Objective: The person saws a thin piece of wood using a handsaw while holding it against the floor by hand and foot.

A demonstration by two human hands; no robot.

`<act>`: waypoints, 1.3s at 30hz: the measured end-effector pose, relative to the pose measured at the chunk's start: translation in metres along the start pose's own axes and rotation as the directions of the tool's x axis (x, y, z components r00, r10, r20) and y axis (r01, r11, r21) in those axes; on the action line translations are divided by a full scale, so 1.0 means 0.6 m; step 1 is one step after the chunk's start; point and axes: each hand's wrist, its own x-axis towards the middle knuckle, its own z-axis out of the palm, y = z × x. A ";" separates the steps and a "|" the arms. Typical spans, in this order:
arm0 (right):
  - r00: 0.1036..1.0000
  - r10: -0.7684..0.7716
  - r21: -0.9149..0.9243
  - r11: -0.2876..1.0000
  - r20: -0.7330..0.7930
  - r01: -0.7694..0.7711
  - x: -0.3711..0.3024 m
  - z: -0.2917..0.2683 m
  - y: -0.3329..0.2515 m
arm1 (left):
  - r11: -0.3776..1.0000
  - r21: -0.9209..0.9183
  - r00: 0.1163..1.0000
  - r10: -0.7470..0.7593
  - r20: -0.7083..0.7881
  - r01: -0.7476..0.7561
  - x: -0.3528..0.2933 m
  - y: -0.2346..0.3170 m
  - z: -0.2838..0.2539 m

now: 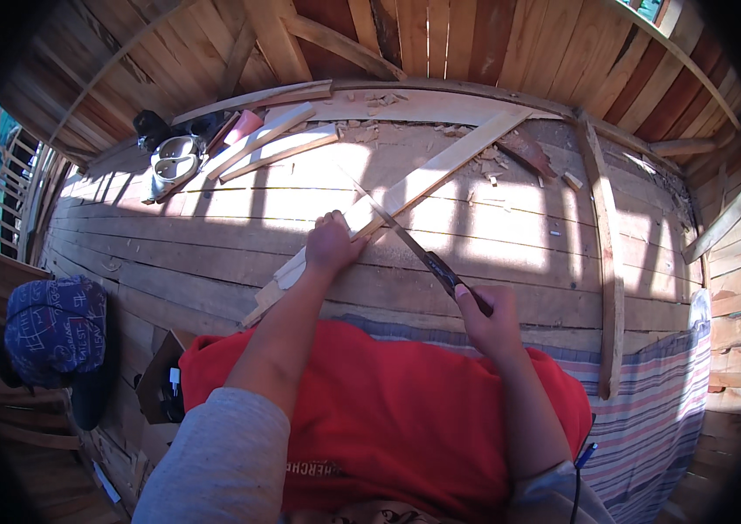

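Observation:
My right hand is closed round the dark handle of a handsaw. The saw's narrow blade slants away to the upper left and lies across a long pale wooden plank. My left hand presses and grips this plank just left of the blade, fingers curled over its edge. The plank runs diagonally from near my lap to the far right, over other wood pieces at its near end. Whether the teeth have cut into the wood is too small to tell. Red cloth covers my lap.
Two short boards lie at the far left beside pale sandals and a pink object. Wood chips litter the far floor. A long beam and striped cloth lie right; a printed cap sits left.

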 end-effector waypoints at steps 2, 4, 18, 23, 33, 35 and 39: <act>0.997 -0.072 -0.074 0.994 0.041 0.075 -0.009 0.001 -0.018 | 1.000 -0.001 1.000 -0.004 0.003 0.004 -0.004 0.001 -0.001; 0.993 -0.093 -0.055 0.994 0.068 0.097 -0.020 0.020 -0.039 | 1.000 0.004 1.000 -0.006 -0.008 0.006 -0.006 -0.005 -0.002; 0.951 0.258 0.613 0.728 0.169 -0.306 -0.002 -0.025 -0.014 | 0.995 -0.101 0.999 0.004 -0.048 -0.009 -0.004 -0.014 0.005; 0.983 0.143 0.699 0.692 0.111 -0.180 0.016 -0.007 0.006 | 0.993 -0.122 0.997 -0.011 -0.077 0.001 -0.006 -0.002 0.006; 0.979 0.169 0.658 0.726 0.111 -0.199 0.077 0.085 0.035 | 0.995 -0.101 0.998 -0.025 -0.052 0.019 -0.005 -0.004 -0.007; 0.982 0.147 0.646 0.739 0.120 -0.190 0.083 0.094 0.043 | 0.994 -0.105 0.998 -0.014 -0.053 0.008 -0.006 -0.004 -0.008; 0.986 0.122 0.612 0.773 0.116 -0.168 0.090 0.109 0.047 | 0.993 -0.116 0.999 0.016 -0.047 -0.021 -0.004 -0.011 -0.005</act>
